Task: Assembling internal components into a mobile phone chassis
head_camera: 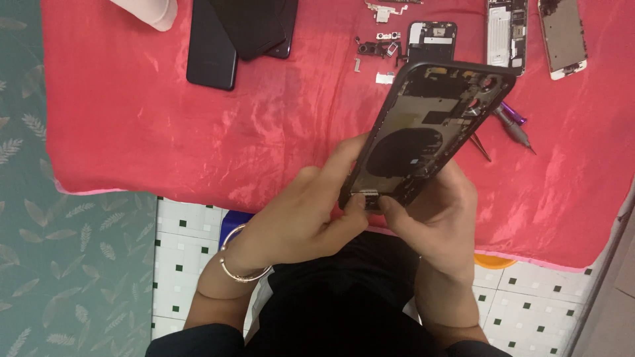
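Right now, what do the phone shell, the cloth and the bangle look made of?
Phone shell: dark frame, probably metal, matte; bare innards show. Cloth: red satin-like fabric, glossy and wrinkled. Bangle on the left wrist: thin shiny metal, apparently.

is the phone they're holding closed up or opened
Opened. The phone housing, held by the left hand and right hand, has no screen on it; its inner parts and a round dark coil show.
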